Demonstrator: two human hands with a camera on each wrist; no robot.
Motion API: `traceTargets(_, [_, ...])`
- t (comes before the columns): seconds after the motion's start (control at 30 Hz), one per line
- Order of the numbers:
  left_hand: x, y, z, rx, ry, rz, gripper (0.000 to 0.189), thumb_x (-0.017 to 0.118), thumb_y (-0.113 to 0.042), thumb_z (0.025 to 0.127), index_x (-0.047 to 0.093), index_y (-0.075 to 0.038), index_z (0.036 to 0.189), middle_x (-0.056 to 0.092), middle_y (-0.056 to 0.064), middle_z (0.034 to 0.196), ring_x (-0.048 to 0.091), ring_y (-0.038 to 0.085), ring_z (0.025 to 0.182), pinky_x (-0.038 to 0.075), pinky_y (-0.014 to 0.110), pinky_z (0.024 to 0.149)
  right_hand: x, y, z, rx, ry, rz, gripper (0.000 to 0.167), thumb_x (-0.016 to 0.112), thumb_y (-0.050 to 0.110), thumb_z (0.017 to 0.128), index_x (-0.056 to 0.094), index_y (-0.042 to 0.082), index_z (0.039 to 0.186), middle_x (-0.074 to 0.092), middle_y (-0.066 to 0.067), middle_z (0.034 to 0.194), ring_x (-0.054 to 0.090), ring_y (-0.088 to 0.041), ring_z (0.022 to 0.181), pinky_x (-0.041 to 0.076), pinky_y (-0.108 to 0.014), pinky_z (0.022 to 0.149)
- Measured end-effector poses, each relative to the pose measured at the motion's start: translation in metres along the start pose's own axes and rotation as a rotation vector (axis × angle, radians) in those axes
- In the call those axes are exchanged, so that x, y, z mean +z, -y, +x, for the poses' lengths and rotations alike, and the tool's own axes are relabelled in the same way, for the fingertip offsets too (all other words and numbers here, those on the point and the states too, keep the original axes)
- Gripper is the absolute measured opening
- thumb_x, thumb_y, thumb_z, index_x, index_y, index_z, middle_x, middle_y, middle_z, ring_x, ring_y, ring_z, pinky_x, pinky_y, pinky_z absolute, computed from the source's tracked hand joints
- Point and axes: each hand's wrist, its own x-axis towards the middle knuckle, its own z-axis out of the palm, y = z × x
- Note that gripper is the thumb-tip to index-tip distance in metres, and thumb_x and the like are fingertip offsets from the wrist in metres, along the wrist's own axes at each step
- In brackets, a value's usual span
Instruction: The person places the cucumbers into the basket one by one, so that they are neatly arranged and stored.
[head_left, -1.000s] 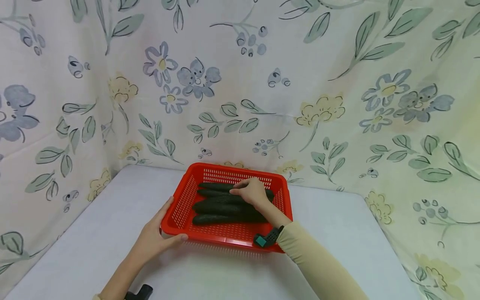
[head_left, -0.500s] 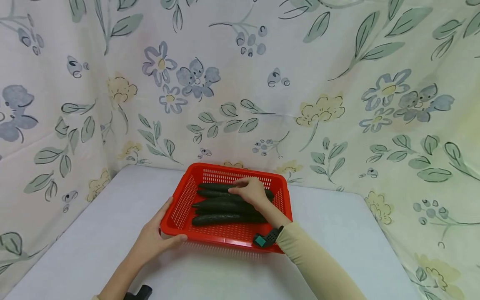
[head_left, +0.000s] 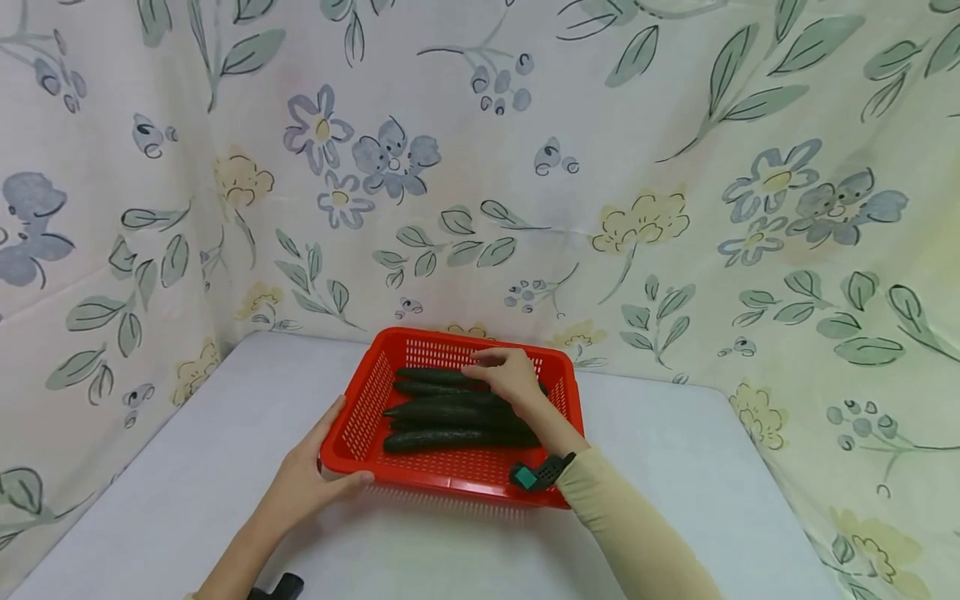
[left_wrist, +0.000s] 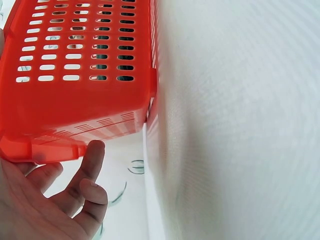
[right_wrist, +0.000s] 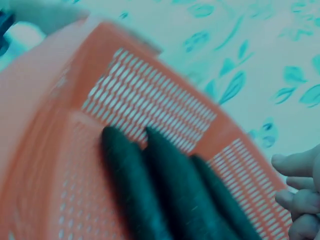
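Observation:
A red perforated plastic basket [head_left: 442, 481] holds several dark green cucumbers [head_left: 450, 414] lying side by side. My left hand [head_left: 300, 483] grips its near left corner, thumb along the front rim; in the left wrist view, fingers of that hand [left_wrist: 45, 200] bend at the edge of the basket [left_wrist: 75, 102]. Over the back cucumbers, my right hand [head_left: 513, 379] has loosely bent fingers and holds nothing visible, covering part of them. The right wrist view is blurred: cucumbers [right_wrist: 180, 195] lie along the basket wall, and the right hand [right_wrist: 302, 195] shows at the right edge.
The basket stands on a white-covered table [head_left: 660, 483]. A flowered cloth [head_left: 465, 183] hangs behind the table and along its sides. A dark strap [head_left: 542, 473] is on the right wrist, over the basket's front rim; a black device [head_left: 281, 586] is at the left wrist.
The front cucumbers have shifted slightly apart. My right hand has risen a little and moved slightly right, showing more of the back cucumber. My left hand stays at the basket's corner.

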Motion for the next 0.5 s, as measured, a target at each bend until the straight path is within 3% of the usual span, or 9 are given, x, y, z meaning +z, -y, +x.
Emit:
traceTargets(0.13, [0.001, 0.000, -0.001, 0.001, -0.001, -0.009, 0.117, 0.091, -0.044, 0.082, 0.019, -0.021, 0.172, 0.035, 0.020, 0.170, 0.047, 0.047, 0.146, 0.052, 0.067, 0.104, -0.012, 0.009, -0.005, 0.023, -0.006, 0.097, 0.043, 0.085, 0.034, 0.090, 0.079, 0.013, 0.127, 0.072, -0.007, 0.129, 0.063, -0.029, 0.107, 0.060, -0.040, 0.086])
traceTargets(0.3, [0.005, -0.001, 0.000, 0.015, -0.006, -0.018, 0.118, 0.091, -0.044, 0.082, 0.019, -0.021, 0.172, 0.035, 0.018, 0.170, 0.047, 0.046, 0.146, 0.051, 0.067, 0.105, -0.032, 0.013, -0.013, 0.029, -0.015, 0.108, 0.048, 0.086, 0.038, 0.090, 0.077, 0.017, 0.132, 0.071, -0.005, 0.132, 0.062, -0.025, 0.114, 0.060, -0.046, 0.097])
traceTargets(0.5, [0.007, -0.003, 0.003, 0.020, 0.001, -0.029, 0.117, 0.091, -0.045, 0.082, 0.019, -0.021, 0.172, 0.035, 0.018, 0.170, 0.047, 0.046, 0.146, 0.051, 0.067, 0.106, -0.069, 0.002, -0.033, 0.000, -0.031, 0.127, 0.049, 0.084, 0.036, 0.092, 0.074, 0.015, 0.135, 0.068, -0.005, 0.136, 0.058, -0.024, 0.114, 0.054, -0.035, 0.086])
